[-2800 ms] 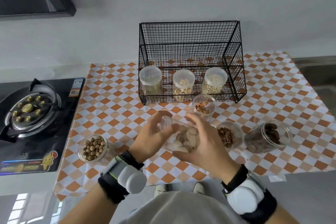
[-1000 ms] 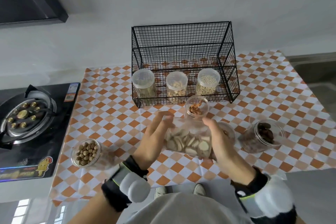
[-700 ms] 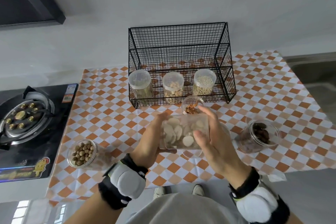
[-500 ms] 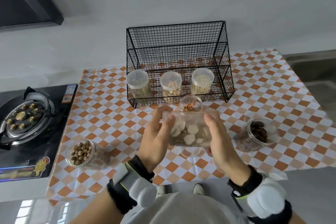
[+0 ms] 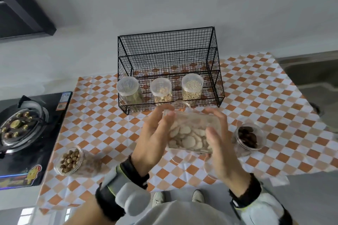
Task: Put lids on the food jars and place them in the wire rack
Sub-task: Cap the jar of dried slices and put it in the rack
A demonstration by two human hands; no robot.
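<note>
A clear jar of pale round slices (image 5: 190, 133) is held above the checkered cloth, tilted. My left hand (image 5: 153, 133) grips its left end, where the lid sits under my fingers. My right hand (image 5: 219, 144) holds its right side, thumb across the front. The black wire rack (image 5: 168, 55) stands behind, with three lidded jars in its lower level: a greenish one (image 5: 129, 89), a cashew-coloured one (image 5: 161, 90) and one of pale grains (image 5: 193, 86).
Open jars stand on the cloth (image 5: 256, 82): brown nuts (image 5: 70, 160) at the left, dark pieces (image 5: 247, 137) at the right, and an orange-brown one (image 5: 181, 107) partly hidden behind the held jar. A gas stove (image 5: 22, 128) lies left, a sink (image 5: 314, 76) right.
The jar of slices has risen a little and turned between both hands. My left hand's fingers have shifted round the lid end. The camera has drifted slightly.
</note>
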